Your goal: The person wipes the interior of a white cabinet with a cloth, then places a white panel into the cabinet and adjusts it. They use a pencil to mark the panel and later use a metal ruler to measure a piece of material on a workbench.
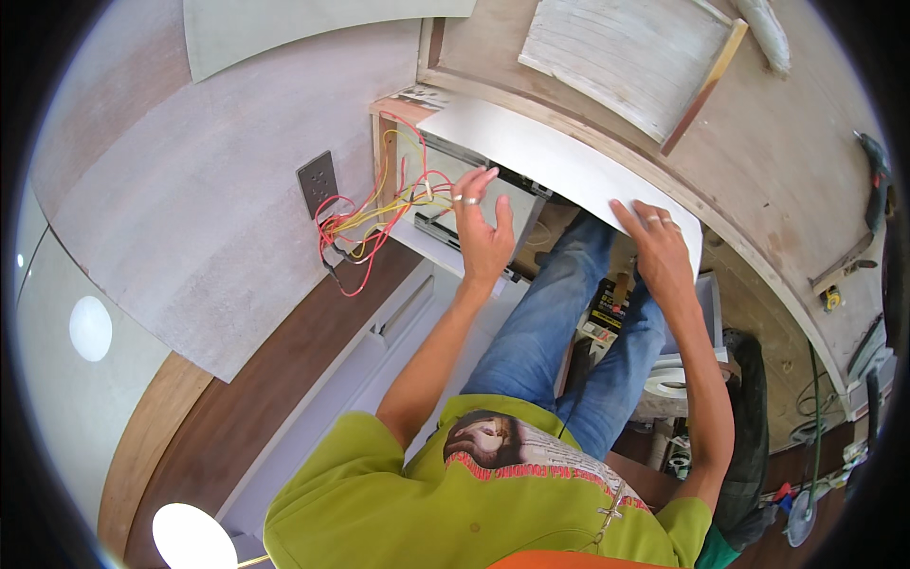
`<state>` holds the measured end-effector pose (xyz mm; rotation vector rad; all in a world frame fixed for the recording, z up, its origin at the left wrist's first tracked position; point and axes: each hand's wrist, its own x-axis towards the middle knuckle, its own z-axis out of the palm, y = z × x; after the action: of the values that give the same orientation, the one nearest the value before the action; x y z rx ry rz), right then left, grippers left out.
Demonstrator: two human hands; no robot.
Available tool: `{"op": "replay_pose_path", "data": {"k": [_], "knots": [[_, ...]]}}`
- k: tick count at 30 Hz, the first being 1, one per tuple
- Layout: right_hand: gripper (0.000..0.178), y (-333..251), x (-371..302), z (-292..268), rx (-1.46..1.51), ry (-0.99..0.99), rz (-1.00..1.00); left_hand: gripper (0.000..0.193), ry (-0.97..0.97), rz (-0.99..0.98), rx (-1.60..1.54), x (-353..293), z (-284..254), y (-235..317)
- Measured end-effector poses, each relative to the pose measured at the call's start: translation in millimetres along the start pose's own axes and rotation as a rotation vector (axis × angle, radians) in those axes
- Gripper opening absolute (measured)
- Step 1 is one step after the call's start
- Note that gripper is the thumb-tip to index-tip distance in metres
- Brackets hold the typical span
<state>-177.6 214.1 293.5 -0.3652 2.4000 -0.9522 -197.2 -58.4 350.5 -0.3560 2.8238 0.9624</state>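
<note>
From here, the panel (559, 163) under the right hand (661, 254) looks plain white. Just left of the left hand (483, 228), the wires (360, 226) run red and yellow; past them, a dark grey socket (318, 185) sits on a mottled grey-pink wall (218, 209). Nearer the person than both hands: faded blue jeans (531, 322), lime-green shirt (379, 484) with red lettering.
</note>
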Motion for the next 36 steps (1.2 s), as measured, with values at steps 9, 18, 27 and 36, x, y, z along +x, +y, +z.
{"op": "replay_pose_path", "data": {"k": [9,18,27,36], "knots": [[0.056,-29,79,46,0.064,0.005,-0.044,0.024,-0.262,0.325,0.246,100,10,-37],[0.061,-36,100,59,0.117,-0.028,-0.131,0.028,-0.47,0.242,0.455,168,11,-76],[0.066,-58,96,44,0.119,-0.049,-0.075,0.03,-0.483,0.092,0.37,179,17,-99],[0.066,-53,110,43,0.121,-0.12,-0.054,0.027,-0.445,0.018,0.293,187,24,-106]]}}
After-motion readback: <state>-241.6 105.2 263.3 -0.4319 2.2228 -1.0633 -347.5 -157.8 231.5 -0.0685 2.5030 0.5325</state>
